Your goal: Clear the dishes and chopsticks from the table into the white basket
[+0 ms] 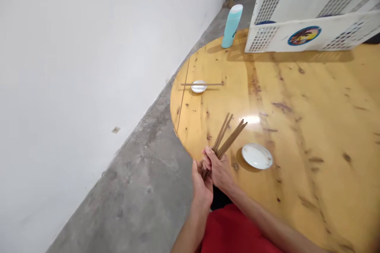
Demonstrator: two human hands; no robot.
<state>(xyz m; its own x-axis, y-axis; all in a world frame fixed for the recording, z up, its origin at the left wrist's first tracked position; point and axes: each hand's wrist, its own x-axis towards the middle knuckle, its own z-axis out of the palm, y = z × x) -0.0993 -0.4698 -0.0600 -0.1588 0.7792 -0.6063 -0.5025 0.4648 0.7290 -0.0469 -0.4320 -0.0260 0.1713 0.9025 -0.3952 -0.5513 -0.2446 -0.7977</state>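
Observation:
A bundle of several brown wooden chopsticks (230, 139) slants up from my two hands, its far ends fanned into two groups. My right hand (219, 169) is closed around the middle of the bundle. Just below it, my left hand (202, 185) wraps the near ends, with its thumb pointing up; its fingertips are partly hidden. To the right of my hands, a small white dish (257, 156) rests on the wooden table (297, 126). Farther off, a pair of chopsticks (212, 84) lies across another small white dish (198, 88).
A pale blue bottle with a white cap (232, 27) stands at the table's far edge. Beside it is a white plastic basket (268, 39) with a round picture on its side. A white wall (89, 67) and grey concrete floor (142, 189) lie left of the rounded table end.

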